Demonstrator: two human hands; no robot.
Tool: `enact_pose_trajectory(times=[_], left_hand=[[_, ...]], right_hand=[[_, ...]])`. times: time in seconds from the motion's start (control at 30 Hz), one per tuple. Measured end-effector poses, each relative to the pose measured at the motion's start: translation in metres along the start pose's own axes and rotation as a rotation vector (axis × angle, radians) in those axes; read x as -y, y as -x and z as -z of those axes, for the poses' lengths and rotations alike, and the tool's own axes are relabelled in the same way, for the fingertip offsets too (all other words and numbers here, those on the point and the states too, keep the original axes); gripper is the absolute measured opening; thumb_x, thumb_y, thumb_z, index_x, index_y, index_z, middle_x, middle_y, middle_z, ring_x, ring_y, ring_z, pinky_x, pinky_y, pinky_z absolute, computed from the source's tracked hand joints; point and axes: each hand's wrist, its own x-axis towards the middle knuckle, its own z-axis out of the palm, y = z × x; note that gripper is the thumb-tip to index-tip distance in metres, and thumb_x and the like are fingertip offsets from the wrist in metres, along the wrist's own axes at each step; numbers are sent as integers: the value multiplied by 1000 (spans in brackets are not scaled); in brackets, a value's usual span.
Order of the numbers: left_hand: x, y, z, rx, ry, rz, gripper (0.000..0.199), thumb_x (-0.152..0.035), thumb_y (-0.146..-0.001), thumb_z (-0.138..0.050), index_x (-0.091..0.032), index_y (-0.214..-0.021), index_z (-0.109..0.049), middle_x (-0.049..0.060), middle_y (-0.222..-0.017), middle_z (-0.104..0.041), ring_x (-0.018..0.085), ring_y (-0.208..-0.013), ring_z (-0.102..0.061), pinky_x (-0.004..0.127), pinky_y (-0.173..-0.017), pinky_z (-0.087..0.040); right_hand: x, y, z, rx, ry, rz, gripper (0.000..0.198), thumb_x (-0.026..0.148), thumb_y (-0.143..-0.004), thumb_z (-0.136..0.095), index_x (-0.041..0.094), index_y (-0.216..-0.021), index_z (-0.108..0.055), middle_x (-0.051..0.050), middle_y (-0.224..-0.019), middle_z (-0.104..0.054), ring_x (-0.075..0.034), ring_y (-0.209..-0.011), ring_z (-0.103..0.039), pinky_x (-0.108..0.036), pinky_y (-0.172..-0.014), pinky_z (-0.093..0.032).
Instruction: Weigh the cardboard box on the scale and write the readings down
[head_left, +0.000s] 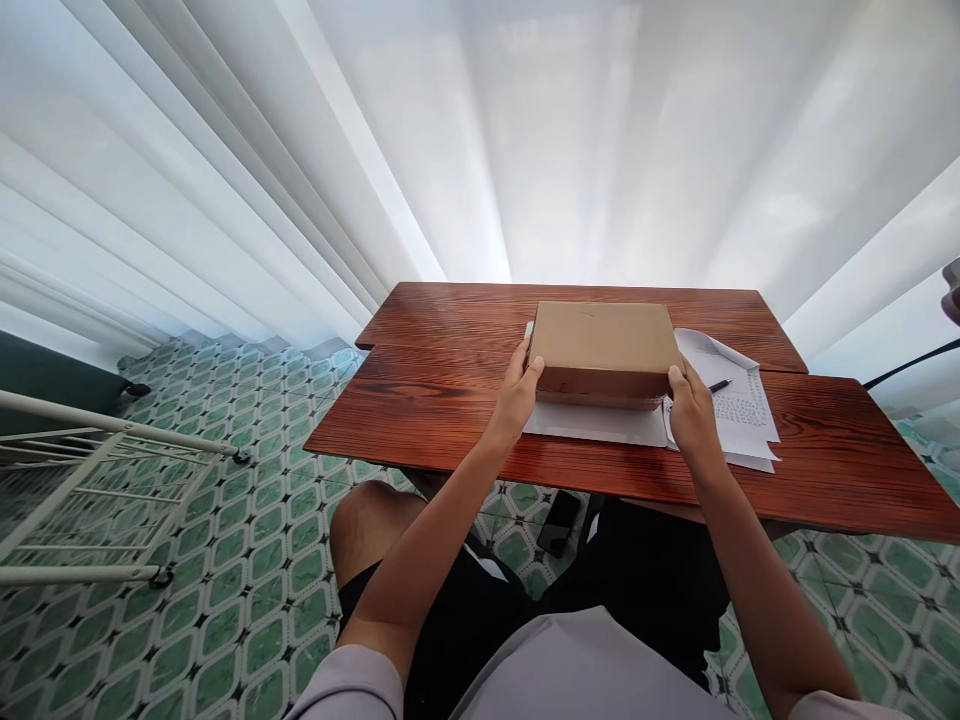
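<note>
A closed brown cardboard box [606, 338] is gripped at both ends, over the red-brown wooden table [420, 400]. My left hand [516, 388] closes on its left end, thumb on the near left corner. At the opposite end my right hand [691, 408] holds the near right corner in the same way. White paper sheets [600, 424] show under and in front of the box; I cannot tell whether the box touches them. Beside my right hand lie handwritten pages [744, 410], with a dark pen [720, 386] on top.
White curtains [570, 140] hang behind the table. A cream metal rack on casters [142, 490] stands at the left on the green tiled floor [277, 560]. Below the table's front edge, between my legs, is a black phone [559, 522]. A dark cable [911, 362] runs at the right.
</note>
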Motion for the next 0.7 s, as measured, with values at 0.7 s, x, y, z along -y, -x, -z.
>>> enact_pose_trajectory(times=[0.7], left_hand=[[27,72,27,-222,-617,-439,35,-55,-91,-48,-26,-105,-63,12,-101,-59,28,-107,-59,43,-86,-54]], right_hand=[[29,41,-13,-272,258,1011,25,39,-102,-35,28,-106,-57,-4,-77,-59,-21,-70,-60,-39,-67,-50]])
